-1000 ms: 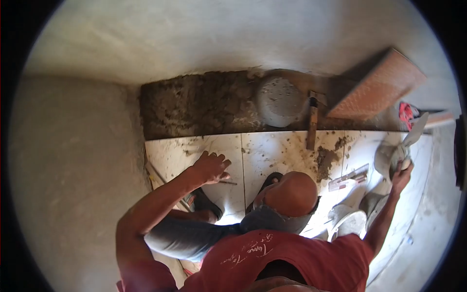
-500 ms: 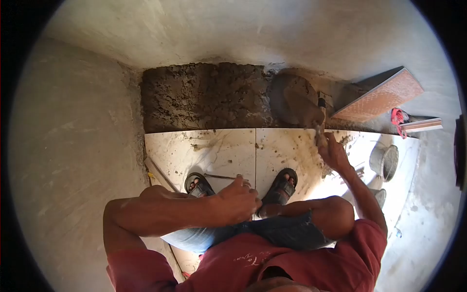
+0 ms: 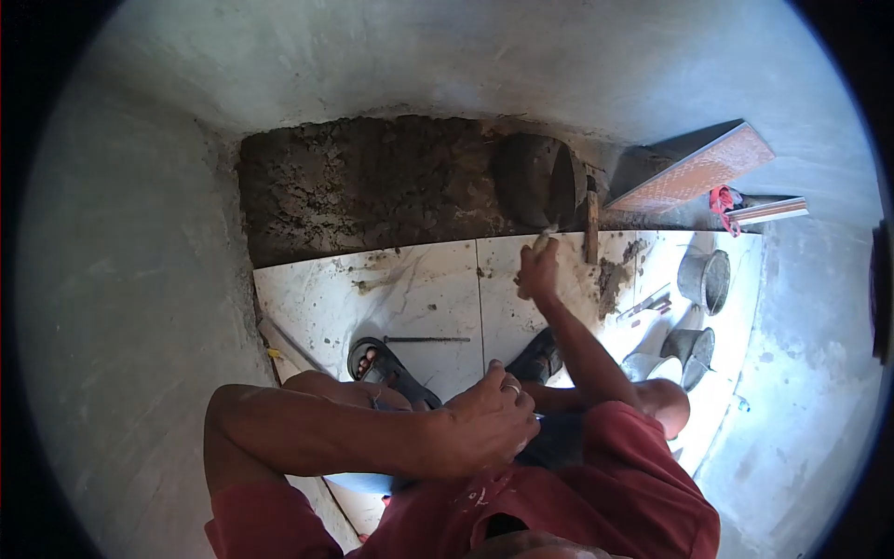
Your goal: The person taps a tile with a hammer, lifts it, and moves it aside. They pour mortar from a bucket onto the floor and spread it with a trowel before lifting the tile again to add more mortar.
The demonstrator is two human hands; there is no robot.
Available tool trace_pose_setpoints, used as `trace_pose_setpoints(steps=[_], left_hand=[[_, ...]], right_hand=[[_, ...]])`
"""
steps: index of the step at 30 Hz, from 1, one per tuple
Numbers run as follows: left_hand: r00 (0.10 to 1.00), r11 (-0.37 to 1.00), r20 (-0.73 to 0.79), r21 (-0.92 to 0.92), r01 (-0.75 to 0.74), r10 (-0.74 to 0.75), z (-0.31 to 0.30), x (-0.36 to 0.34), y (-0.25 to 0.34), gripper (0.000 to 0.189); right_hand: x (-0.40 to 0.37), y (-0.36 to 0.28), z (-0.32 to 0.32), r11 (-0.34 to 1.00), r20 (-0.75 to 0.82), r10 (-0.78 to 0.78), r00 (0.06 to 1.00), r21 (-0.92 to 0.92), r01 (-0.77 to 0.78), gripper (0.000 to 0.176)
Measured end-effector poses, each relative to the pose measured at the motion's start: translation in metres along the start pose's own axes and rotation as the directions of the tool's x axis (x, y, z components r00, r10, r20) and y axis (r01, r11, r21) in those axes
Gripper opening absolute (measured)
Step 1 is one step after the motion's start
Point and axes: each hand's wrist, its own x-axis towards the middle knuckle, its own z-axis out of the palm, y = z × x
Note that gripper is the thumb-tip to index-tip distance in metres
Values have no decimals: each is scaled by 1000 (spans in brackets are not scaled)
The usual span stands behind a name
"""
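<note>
My right hand point(image 3: 537, 268) is closed around the pale handle of a trowel point(image 3: 548, 238). Its blade cannot be made out now, near the lower rim of a mortar-smeared bucket point(image 3: 523, 182). That bucket lies tipped with its mouth to the right, on a strip of wet mortar point(image 3: 363, 182). Near my lap, my left hand point(image 3: 494, 419) has curled fingers with a ring on one; anything inside is hidden. A thin metal rod point(image 3: 426, 339) lies on the white floor tile point(image 3: 410, 289) between my sandals. Right of the bucket is a hammer with a wooden handle point(image 3: 591, 219).
Walls close in on the left and far side. A reddish tile point(image 3: 698, 170) leans at the right, beside a red cord point(image 3: 722, 205) and stacked tile strips point(image 3: 768, 211). Several buckets, one a grey bucket point(image 3: 700, 279), and thin tools point(image 3: 649, 303) are on the tiles at right.
My right hand has moved left with the trowel, from beside the hammer to below the bucket's mouth. The trowel's blade, visible earlier, is now lost from sight. My left hand has moved slightly right.
</note>
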Motion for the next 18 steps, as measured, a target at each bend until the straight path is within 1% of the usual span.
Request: trace_pose_setpoints(steps=[2,3,4,5,6,8,9,11,12,14,15,17,18], left_hand=[[994,999,-107,-34,19,-23,-4,-5,1,46],[994,999,-108,-23,22,-25,-8,-7,0,46],[995,997,-87,-57,47,-51,-13,-8,-1,46],[995,994,-67,-87,73,-79,-17,-9,-3,46],[994,994,-71,-76,80,-86,-19,-9,-5,46],[990,983,14,-110,145,-144,-18,-8,-7,45],[989,984,12,-102,145,-144,-19,-8,-7,45],[986,981,1,-103,166,-167,-20,-11,-4,45],[985,981,-1,-92,170,-171,-22,-9,-1,45],[986,983,43,-85,162,-159,-28,-5,5,44],[986,983,44,-78,163,-160,-28,-3,7,44],[992,988,18,-85,126,-125,-25,0,13,43],[992,989,18,-76,129,-128,-24,3,15,43]], right_hand=[[6,12,25,988,-32,16,999,153,-11,39],[19,31,39,987,-34,6,999,159,-1,39],[35,55,54,992,-99,-94,991,70,101,38],[46,63,62,980,-156,-200,967,-24,199,37],[37,37,60,977,-157,-213,964,-18,212,37],[18,-3,54,993,-24,29,999,114,-26,39],[22,-4,54,993,-28,22,999,118,-19,39],[32,-4,58,991,59,80,995,100,-86,38],[37,-1,61,991,58,70,996,108,-76,38],[49,6,67,999,16,-52,999,-15,53,38],[60,12,70,998,14,-57,998,-9,57,38],[71,10,71,952,51,-176,983,-244,184,40],[67,4,69,952,48,-184,982,-238,190,40]])
